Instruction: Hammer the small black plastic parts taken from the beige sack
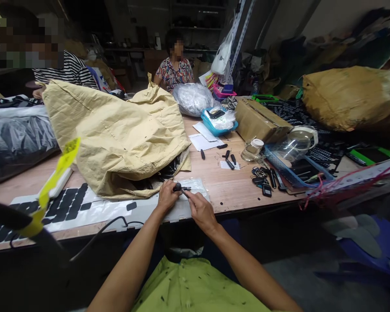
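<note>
My left hand (167, 197) is closed around a small black part (178, 187) at the near edge of the wooden table (227, 190). My right hand (199, 209) is closed just right of it, its fingertips pinched at the thin end sticking out of that part. Both hands hover over a clear plastic bag (198, 185) lying flat on the table. A big tan paper sack (117, 130) lies just behind my left hand, with black plastic showing at its open mouth.
Small black parts (229, 161) and a bunch of keys (263, 177) lie to the right, beside a glass jar (252, 149), a cardboard box (261, 119) and a blue tray (218, 121). A white keyboard frame (84, 208) lies left. Two people sit across the table.
</note>
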The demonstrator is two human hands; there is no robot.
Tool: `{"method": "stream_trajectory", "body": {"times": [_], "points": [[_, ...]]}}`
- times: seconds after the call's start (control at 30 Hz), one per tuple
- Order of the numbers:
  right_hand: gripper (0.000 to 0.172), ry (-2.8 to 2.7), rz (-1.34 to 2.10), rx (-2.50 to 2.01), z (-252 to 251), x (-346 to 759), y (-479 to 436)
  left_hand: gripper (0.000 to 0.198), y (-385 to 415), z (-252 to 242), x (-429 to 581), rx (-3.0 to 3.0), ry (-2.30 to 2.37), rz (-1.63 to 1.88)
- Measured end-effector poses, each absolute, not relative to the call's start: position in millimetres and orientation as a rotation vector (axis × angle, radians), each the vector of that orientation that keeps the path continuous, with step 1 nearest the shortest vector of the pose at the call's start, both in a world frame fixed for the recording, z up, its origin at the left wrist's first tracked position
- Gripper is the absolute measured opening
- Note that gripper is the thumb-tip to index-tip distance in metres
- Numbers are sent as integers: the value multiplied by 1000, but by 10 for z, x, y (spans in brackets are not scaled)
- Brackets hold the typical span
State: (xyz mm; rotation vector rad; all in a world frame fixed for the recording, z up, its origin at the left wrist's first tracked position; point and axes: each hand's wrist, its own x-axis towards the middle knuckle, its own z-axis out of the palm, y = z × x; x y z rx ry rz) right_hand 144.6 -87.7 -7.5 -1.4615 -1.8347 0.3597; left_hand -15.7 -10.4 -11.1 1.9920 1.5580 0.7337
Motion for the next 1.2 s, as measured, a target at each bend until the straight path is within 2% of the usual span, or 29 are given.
{"method": "stream_trajectory", "body": {"times": [0.47, 0.7, 0.9, 1.07, 1.2], "points": [[42, -1781, 265, -1699, -111, 1602, -824, 12, -129, -131, -135, 2007, 1547, 791], [37, -1753, 29, -2141, 5, 1909, -129, 12, -182, -139, -125, 2099, 1579, 799], [33, -1799, -155, -2213, -104, 1894, 38, 6, -136, -145, -177, 2144, 1539, 798], [29, -1815, -215, -2251, -160, 1828, 32, 22, -618, -243, -231, 2162, 1336, 862], [29, -1810, -220, -2245, -165, 1831, 34, 35, -1321, -562, -220, 2198, 911, 573]]}}
